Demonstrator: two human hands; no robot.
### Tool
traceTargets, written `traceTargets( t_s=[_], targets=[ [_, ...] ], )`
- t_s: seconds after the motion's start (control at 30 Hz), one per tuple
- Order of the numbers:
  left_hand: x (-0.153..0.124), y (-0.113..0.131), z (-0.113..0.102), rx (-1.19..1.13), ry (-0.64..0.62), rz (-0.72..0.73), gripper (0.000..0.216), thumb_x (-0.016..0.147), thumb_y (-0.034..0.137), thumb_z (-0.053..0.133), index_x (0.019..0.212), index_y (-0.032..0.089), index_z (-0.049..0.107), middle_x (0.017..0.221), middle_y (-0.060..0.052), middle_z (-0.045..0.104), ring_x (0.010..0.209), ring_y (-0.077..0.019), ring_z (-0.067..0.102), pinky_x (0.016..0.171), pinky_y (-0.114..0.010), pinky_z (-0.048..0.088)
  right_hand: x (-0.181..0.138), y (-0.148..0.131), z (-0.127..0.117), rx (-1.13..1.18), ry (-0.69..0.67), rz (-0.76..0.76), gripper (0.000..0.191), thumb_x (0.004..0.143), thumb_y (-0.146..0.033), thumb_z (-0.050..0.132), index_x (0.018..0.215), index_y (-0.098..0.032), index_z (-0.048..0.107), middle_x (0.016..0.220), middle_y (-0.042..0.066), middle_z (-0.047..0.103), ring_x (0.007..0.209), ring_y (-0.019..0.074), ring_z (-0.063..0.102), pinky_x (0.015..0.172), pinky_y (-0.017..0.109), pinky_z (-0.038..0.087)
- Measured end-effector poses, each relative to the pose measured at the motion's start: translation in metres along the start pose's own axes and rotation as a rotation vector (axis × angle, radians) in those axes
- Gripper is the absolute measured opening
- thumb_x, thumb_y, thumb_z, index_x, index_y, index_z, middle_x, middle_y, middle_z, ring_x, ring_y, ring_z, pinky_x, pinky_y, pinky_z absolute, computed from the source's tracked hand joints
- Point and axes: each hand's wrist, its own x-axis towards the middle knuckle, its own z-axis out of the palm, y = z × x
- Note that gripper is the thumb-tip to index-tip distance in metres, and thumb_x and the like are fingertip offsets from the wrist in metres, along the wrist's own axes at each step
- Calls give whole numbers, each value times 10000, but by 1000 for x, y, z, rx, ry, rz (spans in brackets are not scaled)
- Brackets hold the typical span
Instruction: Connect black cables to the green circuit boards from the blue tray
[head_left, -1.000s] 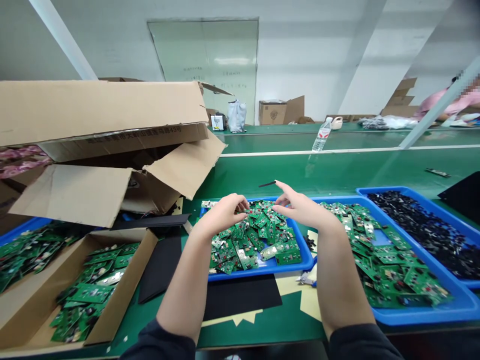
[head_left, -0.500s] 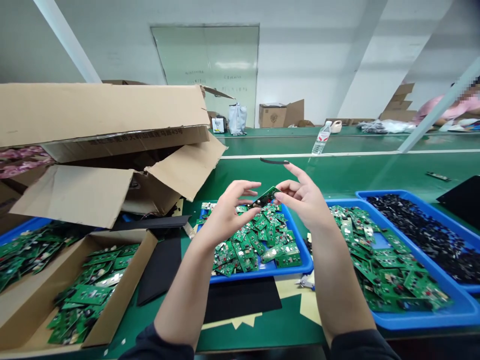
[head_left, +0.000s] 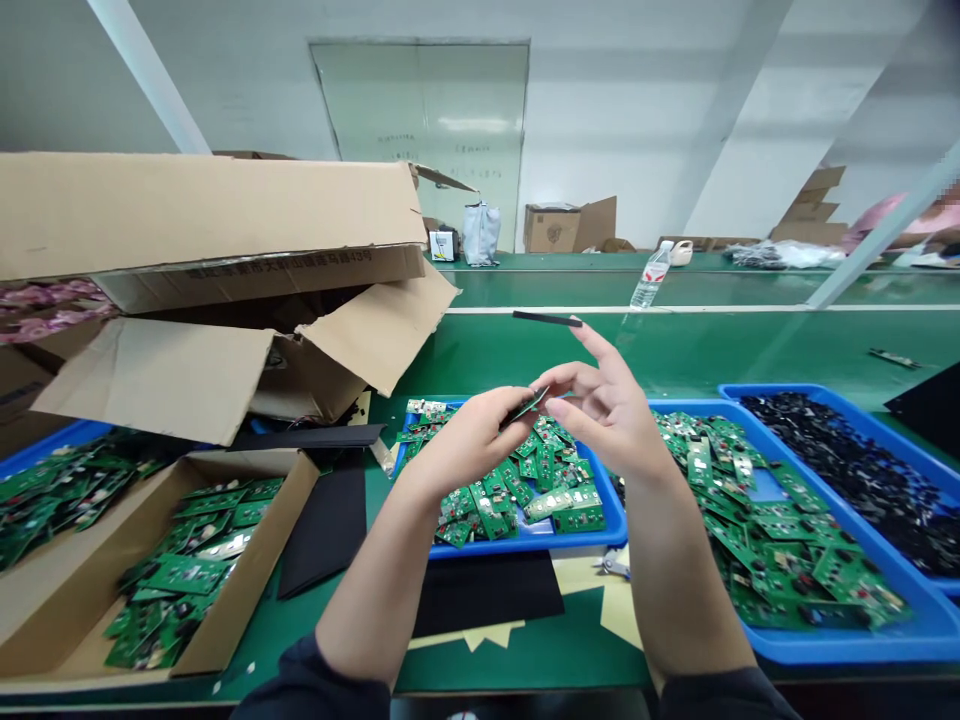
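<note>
Above the middle blue tray (head_left: 616, 530), my left hand (head_left: 476, 430) grips a small green circuit board (head_left: 534, 401), tilted and seen nearly edge-on. My right hand (head_left: 604, 410) is beside the board's far end, its thumb and curled fingers close around that end; whether they still press on it is hard to see. A thin black strip (head_left: 546, 319) clings to the raised right index fingertip and sticks out to the left. Many more circuit boards (head_left: 491, 505) lie heaped in the tray underneath.
To the right stand a blue tray (head_left: 832, 655) of boards and another holding small black parts (head_left: 840, 460). At left are a cardboard box (head_left: 247, 600) of boards and a large opened carton (head_left: 225, 210). Cutters (head_left: 613, 566) lie near the front; a water bottle (head_left: 651, 275) stands behind.
My left hand has moved right and closed on the circuit board, which now lies flatter. My right fingers have loosened around its end. The black strip remains on the index fingertip.
</note>
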Motion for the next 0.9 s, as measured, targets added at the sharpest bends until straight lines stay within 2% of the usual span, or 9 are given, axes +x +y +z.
traceTargets(
  t_s=[0.13, 0.23, 0.37, 0.5, 0.6, 0.67, 0.77, 0.9],
  targets=[
    [3, -1, 6, 115, 110, -48, 225, 905, 183, 449, 1078, 168, 592, 950, -65, 639, 848, -191, 590, 755, -307, 466, 1, 1, 5, -45, 105, 34, 754, 824, -293, 643, 1457, -281, 232, 967, 53, 651, 878, 201, 649, 794, 381, 582],
    [0, 1, 5, 102, 35, -45, 233, 937, 304, 458, 1061, 156, 588, 923, -73, 626, 839, -206, 580, 743, -328, 473, 1, 0, 7, -71, 130, 50, 747, 811, -265, 644, 1449, -282, 256, 956, 48, 647, 843, 188, 641, 762, 363, 584],
    [-3, 2, -1, -38, -45, -30, 348, 927, 427, 486, 1137, 159, 557, 1028, -82, 634, 895, -209, 584, 762, -334, 471, -1, 0, 5, -34, 66, 41, 740, 805, -229, 632, 1448, -269, 267, 951, 40, 655, 842, 167, 637, 724, 315, 577],
    [-4, 0, -8, -236, -57, -57, 304, 844, 455, 601, 859, 151, 595, 751, -4, 589, 684, -146, 555, 607, -267, 434, -3, -3, 3, 28, -34, 11, 736, 796, -197, 634, 1441, -260, 285, 986, 44, 671, 865, 155, 634, 715, 284, 566],
    [-4, 2, -10, -458, -131, -97, 275, 796, 409, 664, 818, 152, 571, 693, 16, 583, 620, -123, 580, 577, -247, 453, -4, -6, 3, 5, -72, -22, 701, 807, -201, 622, 1433, -253, 312, 1016, 56, 676, 869, 159, 639, 716, 292, 566],
    [-4, 3, -11, -530, -164, -141, 254, 805, 384, 658, 813, 162, 535, 647, 27, 588, 587, -121, 600, 557, -239, 461, -3, -8, 2, -32, -28, -47, 644, 816, -200, 611, 1406, -256, 360, 1028, 55, 674, 865, 157, 641, 733, 301, 565],
    [-5, 0, -13, -493, -87, -203, 282, 814, 386, 649, 751, 184, 464, 553, 61, 530, 535, -106, 568, 527, -223, 430, -3, -10, -2, -76, 118, -78, 503, 823, -196, 592, 1307, -260, 473, 1021, 45, 666, 854, 156, 638, 733, 314, 568],
    [-5, -10, -18, -492, 198, -231, 274, 820, 406, 643, 741, 170, 530, 531, 60, 504, 524, -85, 500, 563, -227, 411, -3, -12, -6, -119, 244, -114, 221, 813, -204, 590, 1031, -223, 624, 955, 44, 675, 840, 167, 650, 700, 318, 576]
  ],
)
